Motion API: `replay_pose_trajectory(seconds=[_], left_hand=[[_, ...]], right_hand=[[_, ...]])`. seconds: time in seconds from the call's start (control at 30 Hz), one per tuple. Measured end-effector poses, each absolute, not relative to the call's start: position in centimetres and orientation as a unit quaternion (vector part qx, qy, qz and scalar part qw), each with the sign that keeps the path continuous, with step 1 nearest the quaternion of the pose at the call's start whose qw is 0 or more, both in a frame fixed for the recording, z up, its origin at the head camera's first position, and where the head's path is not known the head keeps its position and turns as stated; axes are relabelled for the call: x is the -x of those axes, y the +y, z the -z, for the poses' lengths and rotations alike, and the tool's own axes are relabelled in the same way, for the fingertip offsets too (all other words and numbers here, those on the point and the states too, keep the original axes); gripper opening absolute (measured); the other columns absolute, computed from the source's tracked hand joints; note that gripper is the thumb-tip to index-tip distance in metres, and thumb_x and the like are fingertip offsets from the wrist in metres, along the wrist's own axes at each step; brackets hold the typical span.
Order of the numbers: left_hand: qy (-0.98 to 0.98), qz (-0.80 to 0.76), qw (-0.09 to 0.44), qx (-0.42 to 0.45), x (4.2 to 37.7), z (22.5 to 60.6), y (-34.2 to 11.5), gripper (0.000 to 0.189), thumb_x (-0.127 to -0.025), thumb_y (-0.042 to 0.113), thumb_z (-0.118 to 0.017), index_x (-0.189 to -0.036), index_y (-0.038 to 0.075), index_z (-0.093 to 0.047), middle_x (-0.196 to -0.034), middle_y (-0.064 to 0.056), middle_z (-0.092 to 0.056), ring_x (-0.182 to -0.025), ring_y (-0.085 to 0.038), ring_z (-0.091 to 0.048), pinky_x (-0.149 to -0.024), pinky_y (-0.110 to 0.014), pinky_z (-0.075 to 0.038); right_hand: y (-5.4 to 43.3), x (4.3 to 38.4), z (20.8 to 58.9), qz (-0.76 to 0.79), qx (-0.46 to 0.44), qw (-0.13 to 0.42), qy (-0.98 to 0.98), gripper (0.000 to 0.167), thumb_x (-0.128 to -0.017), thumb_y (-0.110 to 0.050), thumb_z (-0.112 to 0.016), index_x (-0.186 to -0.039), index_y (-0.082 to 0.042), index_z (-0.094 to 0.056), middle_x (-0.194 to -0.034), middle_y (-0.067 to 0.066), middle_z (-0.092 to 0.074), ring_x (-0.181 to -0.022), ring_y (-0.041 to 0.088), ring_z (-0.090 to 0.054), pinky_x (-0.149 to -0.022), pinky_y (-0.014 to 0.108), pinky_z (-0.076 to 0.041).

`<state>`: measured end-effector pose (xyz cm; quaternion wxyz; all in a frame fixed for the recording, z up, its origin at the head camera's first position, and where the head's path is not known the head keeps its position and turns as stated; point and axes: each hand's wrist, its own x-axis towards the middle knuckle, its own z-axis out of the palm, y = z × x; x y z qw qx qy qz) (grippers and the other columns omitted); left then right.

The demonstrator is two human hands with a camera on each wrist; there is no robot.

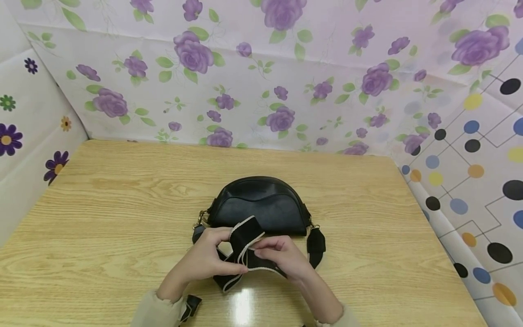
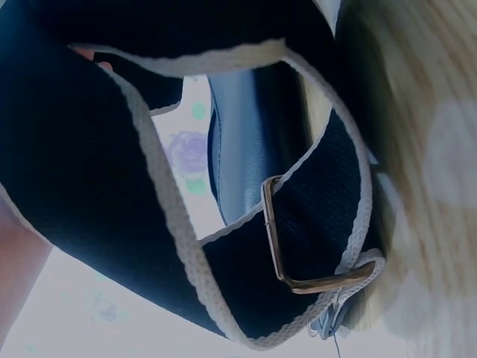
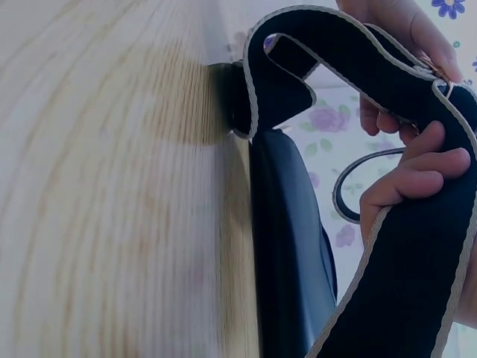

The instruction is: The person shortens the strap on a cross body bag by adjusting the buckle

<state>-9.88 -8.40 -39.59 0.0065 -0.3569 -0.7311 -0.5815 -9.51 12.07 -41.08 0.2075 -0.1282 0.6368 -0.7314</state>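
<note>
A black half-moon handbag (image 1: 261, 211) lies on the table in front of both hands. Its wide black shoulder strap (image 1: 246, 234) has pale edging and is looped up between the hands. My left hand (image 1: 202, 259) grips the strap loop between thumb and fingers. From the other side, my right hand (image 1: 286, 259) pinches the strap; its fingers (image 3: 417, 175) curl over the band in the right wrist view. A gold-toned metal slide buckle (image 2: 273, 239) sits on the strap in the left wrist view. The strap partly hides the fingertips.
The wooden table (image 1: 122, 218) spreads around the bag. A flowered cloth (image 1: 245, 91) rises behind it, and a dotted cloth (image 1: 470, 190) stands at the right. Metal clips (image 1: 200, 218) join the strap to the bag's ends. A small black piece (image 1: 192, 305) is beside the left cuff.
</note>
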Motion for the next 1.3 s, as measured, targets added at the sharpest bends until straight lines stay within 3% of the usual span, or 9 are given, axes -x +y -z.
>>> replay_pose_trajectory(seconds=[0.2,0.33,0.53,0.63,0.7,0.77,0.93,1.1,1.3], left_hand=[[-0.73,0.581,0.012,0.361,10.0,39.8,-8.5,0.038,-0.061,0.013,-0.083,-0.095,0.007,-0.066,-0.093,-0.001,-0.065,-0.083,-0.013,-0.059,-0.073,-0.029,-0.047],[-0.738,0.577,0.011,0.35,9.9,40.0,-8.6,0.038,-0.061,0.011,-0.082,-0.094,0.006,-0.065,-0.089,-0.003,-0.065,-0.079,-0.012,-0.058,-0.068,-0.032,-0.048],[-0.771,0.553,-0.006,0.315,9.9,39.7,-8.7,0.036,-0.061,0.019,-0.083,-0.092,0.012,-0.065,-0.086,0.005,-0.064,-0.077,-0.011,-0.057,-0.068,-0.036,-0.047],[-0.783,0.541,-0.012,0.308,9.9,39.6,-8.8,0.034,-0.062,0.024,-0.082,-0.09,0.015,-0.065,-0.081,0.01,-0.062,-0.073,-0.017,-0.055,-0.065,-0.035,-0.046],[-0.787,0.537,-0.02,0.304,9.8,39.5,-8.9,0.033,-0.062,0.027,-0.082,-0.089,0.015,-0.065,-0.078,0.011,-0.061,-0.07,-0.019,-0.054,-0.063,-0.033,-0.045],[-0.78,0.547,-0.037,0.302,9.8,39.6,-8.9,0.033,-0.063,0.026,-0.081,-0.09,0.013,-0.065,-0.078,0.008,-0.062,-0.069,-0.017,-0.056,-0.062,-0.033,-0.047],[-0.748,0.585,-0.073,0.304,9.7,39.7,-8.8,0.036,-0.066,0.017,-0.08,-0.096,0.003,-0.064,-0.086,-0.004,-0.065,-0.074,-0.012,-0.063,-0.063,-0.032,-0.051],[-0.733,0.6,-0.067,0.313,9.6,39.7,-8.8,0.04,-0.066,0.013,-0.079,-0.1,-0.001,-0.063,-0.089,-0.009,-0.065,-0.077,-0.014,-0.064,-0.064,-0.03,-0.051],[-0.724,0.611,-0.055,0.316,9.6,39.8,-8.7,0.039,-0.066,0.011,-0.079,-0.099,-0.003,-0.063,-0.089,-0.011,-0.065,-0.076,-0.016,-0.064,-0.064,-0.032,-0.052]], right_hand=[[11.9,9.4,41.1,0.745,0.118,0.209,0.622,0.013,-0.08,0.007,-0.056,-0.086,0.004,-0.067,-0.086,0.003,-0.064,-0.079,0.009,-0.058,-0.068,0.02,-0.047],[11.8,9.4,40.9,0.744,0.107,0.201,0.628,0.013,-0.081,0.007,-0.055,-0.089,0.013,-0.062,-0.083,-0.002,-0.064,-0.077,0.008,-0.057,-0.066,0.019,-0.047],[11.9,9.5,40.6,0.737,0.093,0.186,0.643,0.023,-0.081,0.006,-0.055,-0.095,0.024,-0.053,-0.081,-0.003,-0.063,-0.077,0.007,-0.056,-0.067,0.019,-0.045],[11.9,9.5,40.7,0.743,0.089,0.194,0.634,0.014,-0.081,0.005,-0.055,-0.09,0.013,-0.063,-0.081,-0.002,-0.064,-0.075,0.007,-0.057,-0.066,0.019,-0.047],[11.9,9.5,40.6,0.744,0.09,0.194,0.633,0.013,-0.081,0.005,-0.055,-0.089,0.012,-0.064,-0.081,-0.002,-0.064,-0.075,0.008,-0.058,-0.066,0.019,-0.047],[11.9,9.4,40.6,0.745,0.088,0.192,0.633,0.012,-0.081,0.006,-0.055,-0.088,0.006,-0.066,-0.081,-0.002,-0.064,-0.077,0.008,-0.058,-0.067,0.02,-0.047],[11.7,9.4,40.5,0.736,0.094,0.18,0.646,0.012,-0.08,0.01,-0.054,-0.088,0.013,-0.062,-0.081,-0.004,-0.064,-0.079,0.008,-0.056,-0.07,0.02,-0.045],[11.5,9.3,40.4,0.724,0.111,0.163,0.661,0.018,-0.08,0.01,-0.054,-0.09,0.025,-0.053,-0.079,-0.006,-0.063,-0.078,0.006,-0.055,-0.07,0.02,-0.045],[11.5,9.1,40.1,0.713,0.117,0.148,0.675,0.021,-0.08,0.005,-0.058,-0.089,0.023,-0.055,-0.079,-0.006,-0.064,-0.077,0.007,-0.056,-0.069,0.02,-0.046]])
